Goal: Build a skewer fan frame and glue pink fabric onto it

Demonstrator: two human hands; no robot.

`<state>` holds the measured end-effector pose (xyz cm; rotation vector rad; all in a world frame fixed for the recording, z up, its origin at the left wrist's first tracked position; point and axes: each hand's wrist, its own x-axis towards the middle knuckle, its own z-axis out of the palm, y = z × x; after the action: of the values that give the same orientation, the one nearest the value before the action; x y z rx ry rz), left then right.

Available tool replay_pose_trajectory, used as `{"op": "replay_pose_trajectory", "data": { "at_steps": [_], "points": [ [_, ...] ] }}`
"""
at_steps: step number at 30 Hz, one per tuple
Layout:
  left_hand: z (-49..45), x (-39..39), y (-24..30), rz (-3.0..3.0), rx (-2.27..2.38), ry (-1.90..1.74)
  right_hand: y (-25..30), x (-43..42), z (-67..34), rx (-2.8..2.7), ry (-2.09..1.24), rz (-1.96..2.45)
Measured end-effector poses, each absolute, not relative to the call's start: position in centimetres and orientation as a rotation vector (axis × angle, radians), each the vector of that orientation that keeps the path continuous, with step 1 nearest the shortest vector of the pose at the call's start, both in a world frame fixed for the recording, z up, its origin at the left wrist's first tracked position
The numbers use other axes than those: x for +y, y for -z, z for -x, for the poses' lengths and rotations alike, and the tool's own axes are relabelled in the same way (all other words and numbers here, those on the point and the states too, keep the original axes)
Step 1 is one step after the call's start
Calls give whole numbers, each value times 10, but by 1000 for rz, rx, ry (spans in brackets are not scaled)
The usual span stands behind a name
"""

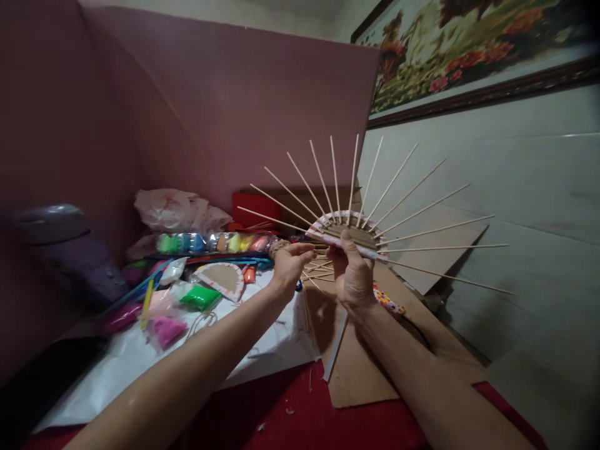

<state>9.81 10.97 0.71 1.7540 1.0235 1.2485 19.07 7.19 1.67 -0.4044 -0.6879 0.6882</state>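
My right hand (354,275) grips a half-round cardboard piece (354,234) by its straight lower edge, thumb on the near face. Pink-and-white patterned trim runs round that piece, and thin wooden sticks (332,169) fan out from its curved edge, held up above the table. To the left of it, my left hand (290,265) has thumb and fingertips pinched together near the piece's left corner; whatever lies between them is too small to make out. Behind the left wrist, a bundle of twine (279,247) shows in part.
On the white sheet (262,356) lie a second trimmed half-round (220,279), a green clay packet (200,298), a magenta packet (166,330) and a yellow tool (147,304). Loose sticks (320,270) and a metal ruler (335,347) rest on the brown board (360,375). A wall stands at right.
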Motion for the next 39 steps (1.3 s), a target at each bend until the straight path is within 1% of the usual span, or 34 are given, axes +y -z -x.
{"op": "replay_pose_trajectory", "data": {
  "at_steps": [3,5,7,12,16,20,24,29,34,39],
  "points": [
    [-72,80,-15,-1586,1006,-1306,-12,65,-179,-674,-857,407],
    [-55,63,-18,-1305,938,-1362,-9,60,-171,-637,-962,413],
    [-41,51,-20,-1171,948,-1437,-6,55,-163,-587,-1059,396],
    [-16,30,-21,-1099,1015,-1583,0,42,-149,-586,-1214,377],
    [-3,27,-12,-1192,951,-1670,1,36,-144,-601,-1262,429],
    [9,35,2,-1248,1011,-1739,1,37,-144,-593,-1259,443],
    [15,35,9,-1244,1017,-1672,3,39,-144,-588,-1255,440],
    [18,25,4,-1188,934,-1604,4,37,-141,-590,-1267,483],
    [21,21,0,-1239,914,-1614,4,34,-138,-650,-1277,460],
    [17,18,5,-1326,877,-1533,5,29,-135,-673,-1287,485]
  ]
}}
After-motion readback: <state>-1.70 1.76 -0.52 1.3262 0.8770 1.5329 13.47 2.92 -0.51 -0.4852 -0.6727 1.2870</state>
